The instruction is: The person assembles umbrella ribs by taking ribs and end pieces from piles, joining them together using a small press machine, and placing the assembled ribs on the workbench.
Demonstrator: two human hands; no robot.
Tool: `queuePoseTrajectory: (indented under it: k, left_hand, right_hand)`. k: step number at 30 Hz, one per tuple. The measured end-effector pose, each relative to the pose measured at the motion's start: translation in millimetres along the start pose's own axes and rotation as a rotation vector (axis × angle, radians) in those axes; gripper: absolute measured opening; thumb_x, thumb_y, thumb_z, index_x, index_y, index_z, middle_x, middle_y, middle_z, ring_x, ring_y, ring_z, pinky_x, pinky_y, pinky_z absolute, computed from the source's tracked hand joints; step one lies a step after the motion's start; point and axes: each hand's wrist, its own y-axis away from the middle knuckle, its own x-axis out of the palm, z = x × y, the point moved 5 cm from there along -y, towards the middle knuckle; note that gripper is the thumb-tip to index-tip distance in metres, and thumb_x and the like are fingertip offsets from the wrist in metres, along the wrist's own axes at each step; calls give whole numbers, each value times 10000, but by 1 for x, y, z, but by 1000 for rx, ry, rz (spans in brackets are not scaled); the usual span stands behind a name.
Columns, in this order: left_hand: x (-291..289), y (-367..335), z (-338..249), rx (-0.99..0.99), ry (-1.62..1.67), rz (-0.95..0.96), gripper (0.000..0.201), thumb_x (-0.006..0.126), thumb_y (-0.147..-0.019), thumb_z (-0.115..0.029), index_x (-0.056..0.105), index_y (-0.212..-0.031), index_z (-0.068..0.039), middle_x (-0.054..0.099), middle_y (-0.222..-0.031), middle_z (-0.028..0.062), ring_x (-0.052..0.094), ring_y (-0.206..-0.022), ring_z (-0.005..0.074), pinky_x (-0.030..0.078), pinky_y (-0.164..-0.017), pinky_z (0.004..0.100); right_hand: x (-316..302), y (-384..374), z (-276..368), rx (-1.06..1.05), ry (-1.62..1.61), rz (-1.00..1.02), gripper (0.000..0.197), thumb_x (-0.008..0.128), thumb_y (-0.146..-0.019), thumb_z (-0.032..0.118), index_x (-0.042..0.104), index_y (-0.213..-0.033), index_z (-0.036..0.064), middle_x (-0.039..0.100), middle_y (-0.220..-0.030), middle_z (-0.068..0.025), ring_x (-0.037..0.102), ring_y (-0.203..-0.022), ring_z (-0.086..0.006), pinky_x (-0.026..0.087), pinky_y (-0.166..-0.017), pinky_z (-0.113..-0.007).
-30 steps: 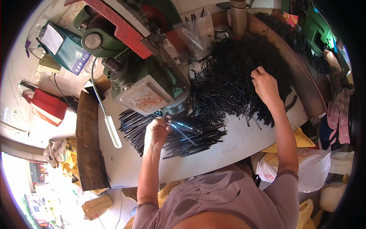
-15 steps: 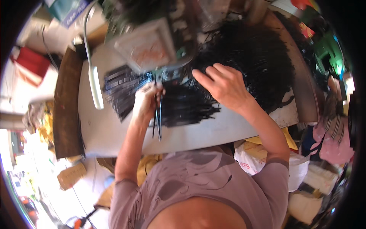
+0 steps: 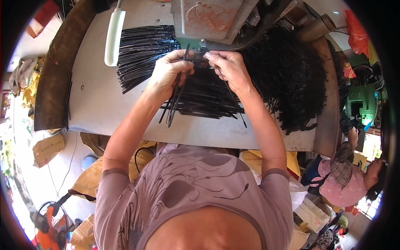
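One thin black strip (image 3: 241,114) is pinched in the right hand (image 3: 233,71), its long axis slanting toward the near edge of the table (image 3: 100,100); the left hand (image 3: 166,74) grips several similar strips (image 3: 170,118), both hands just beside the machine head (image 3: 214,21).

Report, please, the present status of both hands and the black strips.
Left hand: pinching a few black strips. Right hand: pinching a thin black strip. Machine head close ahead of both hands; strip pile on the table below.
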Motion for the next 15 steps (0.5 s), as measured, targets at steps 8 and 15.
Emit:
queuePoseTrajectory:
  k: [8, 15]
  left_hand:
    - [3, -5, 1, 35, 28, 40, 224, 580, -733, -26, 579, -952, -73, 564, -643, 32, 433, -422, 21, 317, -361, 136]
    - [3, -7, 2, 50, 26, 49, 226, 579, -730, -27, 577, -953, -69, 565, -636, 31, 429, -417, 21, 318, -359, 140]
  right_hand:
    - [0, -1, 3, -20, -14, 16, 131, 576, -768, 148, 586, -706, 32, 481, -571, 20, 394, -462, -25, 291, -390, -156]
    - [3, -4, 2, -26, -9, 20, 133, 573, -771, 135, 570, -683, 36, 477, -565, 24, 392, -453, -24, 290, -379, -157]
